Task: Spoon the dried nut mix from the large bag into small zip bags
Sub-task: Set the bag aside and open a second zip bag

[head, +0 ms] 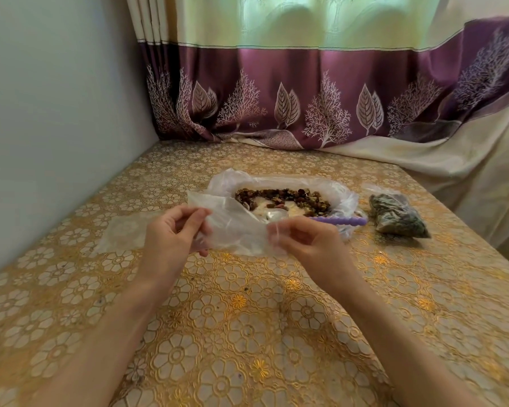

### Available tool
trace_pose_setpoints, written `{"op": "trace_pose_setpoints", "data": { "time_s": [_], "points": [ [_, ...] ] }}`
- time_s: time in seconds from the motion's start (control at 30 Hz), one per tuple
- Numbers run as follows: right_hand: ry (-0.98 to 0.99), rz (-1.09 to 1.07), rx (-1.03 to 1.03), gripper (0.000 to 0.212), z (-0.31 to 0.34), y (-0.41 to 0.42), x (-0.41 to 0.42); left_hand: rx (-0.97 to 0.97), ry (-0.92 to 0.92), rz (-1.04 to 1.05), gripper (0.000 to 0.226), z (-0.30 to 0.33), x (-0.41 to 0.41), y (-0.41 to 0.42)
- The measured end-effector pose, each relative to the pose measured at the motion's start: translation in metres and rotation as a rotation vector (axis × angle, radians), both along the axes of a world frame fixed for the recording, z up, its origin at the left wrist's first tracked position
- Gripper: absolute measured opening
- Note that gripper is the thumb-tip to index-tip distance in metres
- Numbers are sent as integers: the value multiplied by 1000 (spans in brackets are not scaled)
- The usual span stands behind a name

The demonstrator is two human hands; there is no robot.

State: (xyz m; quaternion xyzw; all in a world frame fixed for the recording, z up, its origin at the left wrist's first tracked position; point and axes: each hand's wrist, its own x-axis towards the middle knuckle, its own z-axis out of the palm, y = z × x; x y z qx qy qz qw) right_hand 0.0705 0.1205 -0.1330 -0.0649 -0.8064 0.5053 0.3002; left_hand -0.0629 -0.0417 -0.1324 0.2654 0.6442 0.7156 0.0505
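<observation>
Both forearms reached forward over the worktop (247, 333), bare, converging toward the middle. The left hand (174, 233) was turned with the palm toward the right, its grip narrow: thumb and curled fingers pinched the left edge of an empty small zip bag (235, 227). The right hand (309, 239) mirrored it, its grip also narrow, fingertips pinching the bag's right edge. The bag hung between the two hands just above the worktop, clear, crinkled and somewhat slack, with its upper left corner standing up.

Just beyond it lay the large bag (279, 198), its clear plastic mouth rolled open wide, with the dark brown nut mix (282, 196) banked along the far and right sides and a pale bare patch at the near middle. A purple spoon handle (338, 221) stuck out from its right near edge. A filled small bag (397, 215) of dark mix lay to the right, apart from the large bag.
</observation>
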Motion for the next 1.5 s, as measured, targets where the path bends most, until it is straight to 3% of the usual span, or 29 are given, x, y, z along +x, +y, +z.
{"op": "trace_pose_setpoints", "data": {
  "time_s": [0.1, 0.23, 0.57, 0.7, 0.87, 0.97, 1.2, 1.4, 1.5],
  "points": [
    [13, 112, -165, 24, 1, 3, 0, -60, 37, 40, 12, -3, -3, -1],
    [14, 162, -209, 42, 2, 8, 2, -137, 120, 94, 21, -5, -4, -2],
    [79, 108, -240, 37, 3, 11, 3, -143, 314, 168, 35, -1, 2, -5],
    [88, 68, -218, 29, 4, 13, 4, -184, 390, 278, 55, -2, -1, -8],
    [-7, 33, -3, 50, 2, 10, 3, -441, 936, 176, 86, 5, 5, -3],
    [-26, 94, 77, 43, 2, 4, 4, -586, 1128, 8, 99, 2, 15, 7],
    [-58, 142, 135, 19, 0, -2, 2, -569, 975, -152, 86, -4, 17, 5],
    [-6, 195, -5, 19, 1, -4, 2, -593, 992, -184, 94, -5, 19, 6],
    [2, 136, 74, 13, 0, -5, 2, -599, 1021, -151, 82, -5, 22, 7]
  ]
}}
